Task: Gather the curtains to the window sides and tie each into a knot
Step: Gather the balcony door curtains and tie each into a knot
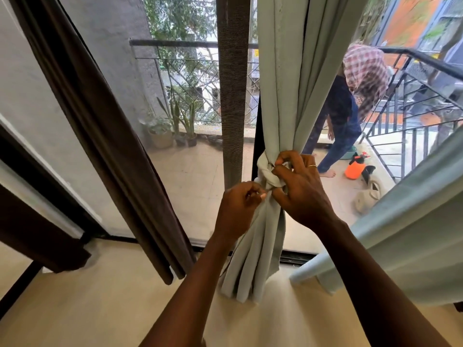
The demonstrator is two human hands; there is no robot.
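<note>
A pale grey-green curtain (288, 78) hangs bunched in the middle of the window, with a knot (266, 172) tied in it at mid height. My right hand (300, 189) grips the knot from the right, its fingers curled into the folds. Just below the knot, my left hand (238, 209) pinches the curtain's hanging tail (258, 249). A dark brown curtain (105, 136) hangs loose at the left, with no knot visible. Another pale curtain (406, 221) sweeps across the lower right.
Behind the glass is a balcony with potted plants (172, 126), a black railing (413, 101), an orange sprayer (354, 167) and a person bending over (345, 116). A vertical mesh frame post (231, 96) stands left of the knotted curtain. Beige floor lies below.
</note>
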